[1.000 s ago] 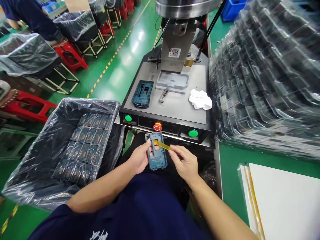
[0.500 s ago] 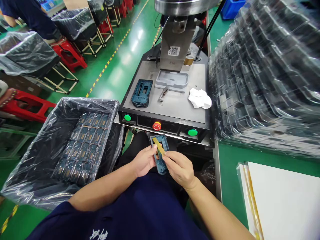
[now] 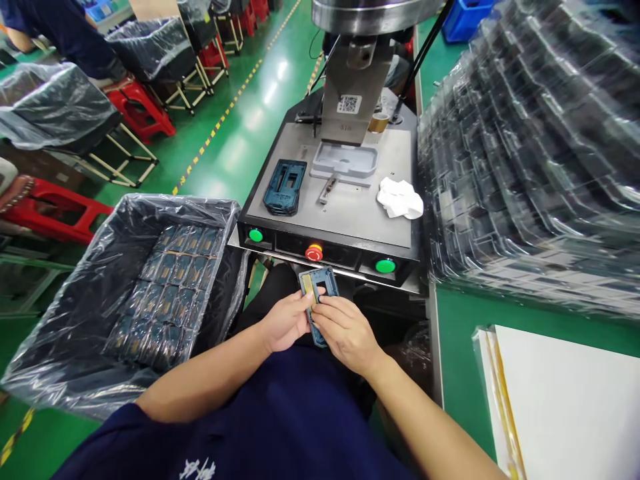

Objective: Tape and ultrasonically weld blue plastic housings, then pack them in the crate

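Note:
Low in front of the machine, my left hand grips a dark teal frame by its left side, thumb on top. A yellow strip lies lengthwise along the frame's left part. My right hand is bent over the frame's right side, its fingertips at the strip's lower end; whether they pinch the strip is hidden. Similar teal frames are stacked on the machine's metal plate, left of a grey fixture.
A plastic-lined bin of wrapped parts stands at left. Clear trays are piled high at right, above white sheets. White cloths, green buttons and a red stop button are on the machine. A person sits at upper left.
The yellow strip has gone from slanting across the frame to lying along its left part. My right hand has shifted slightly left, with its fingers now over the frame.

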A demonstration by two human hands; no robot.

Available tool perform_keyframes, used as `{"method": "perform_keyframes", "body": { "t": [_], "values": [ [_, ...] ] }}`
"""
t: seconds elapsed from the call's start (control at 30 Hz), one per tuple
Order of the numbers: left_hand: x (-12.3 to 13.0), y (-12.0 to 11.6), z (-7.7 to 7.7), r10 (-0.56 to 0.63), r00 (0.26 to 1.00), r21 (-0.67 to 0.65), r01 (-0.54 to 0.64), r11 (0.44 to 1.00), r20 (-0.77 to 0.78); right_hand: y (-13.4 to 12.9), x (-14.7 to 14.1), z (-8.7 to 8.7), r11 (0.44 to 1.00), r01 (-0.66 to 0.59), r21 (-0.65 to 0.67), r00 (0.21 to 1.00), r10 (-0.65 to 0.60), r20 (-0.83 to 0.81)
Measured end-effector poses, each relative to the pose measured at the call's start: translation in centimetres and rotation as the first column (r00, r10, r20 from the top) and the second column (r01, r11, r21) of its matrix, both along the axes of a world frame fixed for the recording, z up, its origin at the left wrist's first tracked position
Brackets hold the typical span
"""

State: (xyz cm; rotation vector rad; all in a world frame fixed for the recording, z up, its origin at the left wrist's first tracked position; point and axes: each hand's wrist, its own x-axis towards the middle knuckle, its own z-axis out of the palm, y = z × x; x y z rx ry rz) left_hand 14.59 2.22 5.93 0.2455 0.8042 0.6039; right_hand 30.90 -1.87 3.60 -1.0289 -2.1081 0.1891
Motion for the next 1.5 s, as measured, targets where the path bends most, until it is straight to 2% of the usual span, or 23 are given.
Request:
{"method": "perform_keyframes", "body": {
  "t": [0.17,0.27,0.37,0.47,0.53,0.63,0.73,0.8,0.87,0.93,0.97,1.0,1.03,1.07,1.13,1.17,1.2,1.3,1.37,1.5],
  "values": [
    [0.1,0.0,-0.3,0.061,0.997,0.004,-0.061,0.998,0.051,-0.1,-0.1,0.2,0.998,0.002,-0.064,1.000,0.000,0.031],
    [0.4,-0.2,0.0,0.112,0.990,0.037,-0.116,0.993,0.088,-0.9,-0.5,0.8,0.985,0.150,-0.082,0.988,-0.147,0.041],
    [0.6,-0.5,0.3,0.113,0.990,0.058,-0.118,0.991,0.084,-1.7,-0.9,1.3,0.914,0.349,-0.205,0.937,-0.336,0.098],
    [0.7,-0.5,0.3,0.077,0.995,0.105,-0.084,0.991,0.071,-1.8,-0.7,1.9,0.849,0.395,-0.350,0.919,-0.364,0.154],
    [0.7,-0.3,0.5,0.024,0.999,0.177,-0.031,0.984,0.040,-1.3,-0.2,3.0,0.848,0.357,-0.390,0.934,-0.331,0.136],
    [0.3,0.0,0.8,-0.060,0.997,0.330,0.072,0.941,-0.047,0.0,1.3,5.8,0.877,0.283,-0.389,0.958,-0.275,0.078],
    [-1.1,1.2,0.4,-0.003,0.955,0.446,0.141,0.884,-0.298,2.3,3.4,8.5,0.908,0.283,-0.310,0.959,-0.275,0.071],
    [-2.7,2.7,-0.6,0.123,0.860,0.506,0.170,0.846,-0.495,4.4,5.0,9.7,0.919,0.318,-0.233,0.948,-0.303,0.099],
    [-5.1,4.5,-1.8,0.265,0.696,0.579,0.261,0.772,-0.667,7.1,6.4,10.3,0.915,0.360,-0.184,0.930,-0.337,0.143],
    [-8.2,6.4,-3.2,0.421,0.445,0.605,0.461,0.649,-0.790,10.2,7.6,10.7,0.900,0.400,-0.175,0.910,-0.366,0.194],
    [-9.9,7.2,-3.9,0.496,0.294,0.566,0.571,0.595,-0.817,11.8,8.0,10.9,0.888,0.422,-0.184,0.898,-0.381,0.221],
    [-11.5,7.8,-4.6,0.554,0.144,0.497,0.658,0.566,-0.820,13.4,8.2,11.0,0.873,0.446,-0.198,0.884,-0.395,0.249],
    [-13.1,8.3,-5.4,0.584,0.008,0.416,0.709,0.570,-0.812,15.0,8.3,11.1,0.856,0.470,-0.214,0.869,-0.407,0.280],
    [-14.6,8.6,-6.2,0.581,-0.109,0.336,0.724,0.603,-0.807,16.6,8.3,11.3,0.839,0.493,-0.231,0.854,-0.416,0.313],
    [-17.0,8.8,-8.1,0.483,-0.273,0.184,0.686,0.704,-0.832,19.4,8.2,11.6,0.800,0.536,-0.269,0.823,-0.424,0.379],
    [-17.9,8.8,-9.0,0.408,-0.307,0.118,0.658,0.743,-0.860,20.7,8.1,11.8,0.776,0.557,-0.298,0.808,-0.423,0.410],
    [-18.6,8.6,-9.8,0.332,-0.304,0.067,0.639,0.766,-0.893,21.9,8.0,11.9,0.748,0.576,-0.330,0.795,-0.419,0.438],
    [-19.5,8.2,-11.5,0.174,-0.195,0.016,0.621,0.784,-0.965,25.1,8.1,12.1,0.677,0.611,-0.411,0.775,-0.402,0.488],
    [-19.5,8.0,-11.6,0.145,-0.158,0.019,0.610,0.792,-0.977,27.0,8.3,12.1,0.663,0.609,-0.435,0.776,-0.384,0.501],
    [-19.1,8.0,-10.7,0.125,-0.149,0.013,0.592,0.806,-0.981,30.2,9.0,12.0,0.643,0.612,-0.462,0.772,-0.358,0.525]
  ]
}}
